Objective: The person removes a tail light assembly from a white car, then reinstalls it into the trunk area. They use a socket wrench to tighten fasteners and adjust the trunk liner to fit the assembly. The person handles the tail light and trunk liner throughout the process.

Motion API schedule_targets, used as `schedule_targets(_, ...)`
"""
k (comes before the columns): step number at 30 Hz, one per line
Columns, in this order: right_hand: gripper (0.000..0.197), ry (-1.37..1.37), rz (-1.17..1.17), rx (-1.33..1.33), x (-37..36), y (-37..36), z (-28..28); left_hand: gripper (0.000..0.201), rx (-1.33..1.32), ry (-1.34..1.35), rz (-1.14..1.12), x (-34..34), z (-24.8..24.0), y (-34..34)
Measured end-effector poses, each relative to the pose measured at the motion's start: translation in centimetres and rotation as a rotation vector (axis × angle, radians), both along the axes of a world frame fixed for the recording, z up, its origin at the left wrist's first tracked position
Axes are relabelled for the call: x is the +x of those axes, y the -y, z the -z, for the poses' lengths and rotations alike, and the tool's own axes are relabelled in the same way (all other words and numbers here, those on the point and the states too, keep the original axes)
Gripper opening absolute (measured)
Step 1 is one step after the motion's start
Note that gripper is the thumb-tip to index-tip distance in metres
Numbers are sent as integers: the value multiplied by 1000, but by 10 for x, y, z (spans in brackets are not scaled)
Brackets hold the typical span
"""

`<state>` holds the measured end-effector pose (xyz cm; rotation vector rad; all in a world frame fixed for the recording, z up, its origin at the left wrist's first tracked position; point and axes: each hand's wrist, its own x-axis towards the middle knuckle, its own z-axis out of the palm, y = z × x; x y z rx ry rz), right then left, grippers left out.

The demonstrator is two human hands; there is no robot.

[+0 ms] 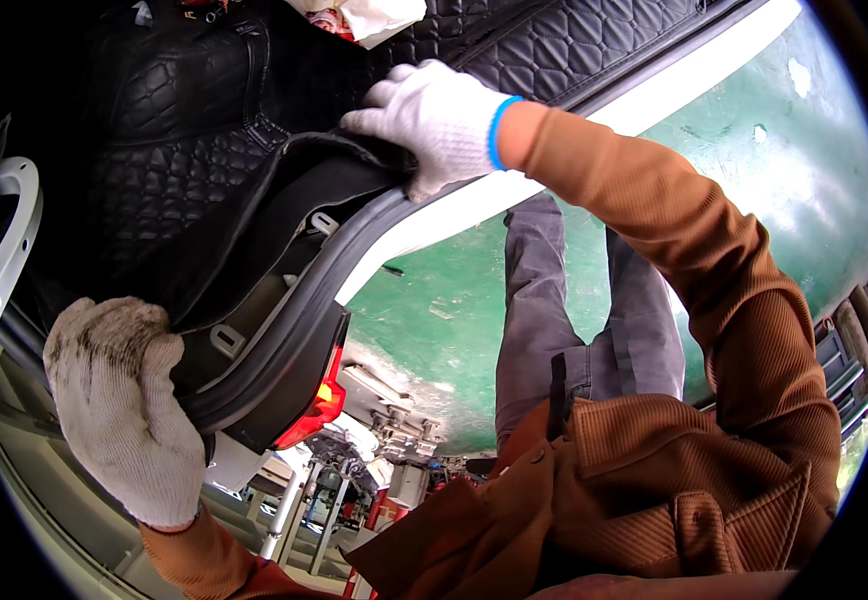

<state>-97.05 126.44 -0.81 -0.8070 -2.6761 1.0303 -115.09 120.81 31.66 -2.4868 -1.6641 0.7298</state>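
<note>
Both my hands wear white knit gloves at the open rear of a vehicle. My left hand (119, 410), its glove smudged dark across the knuckles, is curled at the left end of a raised black liner flap (244, 235). Its fingertips are partly hidden. My right hand (439, 125), with a blue cuff, grips the flap's other end, fingers over the fold and thumb down by the rubber seal (354, 245). Between the hands the flap stands away from the rim, exposing slotted metal tabs (226, 340). Black quilted lining (169, 190) covers the cargo area behind.
A white sill (414, 230) borders the seal, with a red tail light (322, 405) below it. A white bag (379, 18) lies inside at the top. My legs (534, 310) stand on a green floor (434, 330). A white curved metal arm (9, 250) rises at the left.
</note>
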Motion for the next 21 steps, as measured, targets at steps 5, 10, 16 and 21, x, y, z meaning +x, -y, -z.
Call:
schedule_targets(5,79,48,-116,-77,-2,-36,26,19,-5,39,-10,-6,12,-7)
schedule_targets(10,96,195,-122,77,46,-29,23,19,-28,10,-10,-8,7,-4)
schedule_targets(16,96,326,-248,64,43,-26,15,17,-1,4,6,-7,9,-5)
schedule_targets(21,86,281,-302,216,43,-20,17,18,-21,9,-13,-9,9,-7)
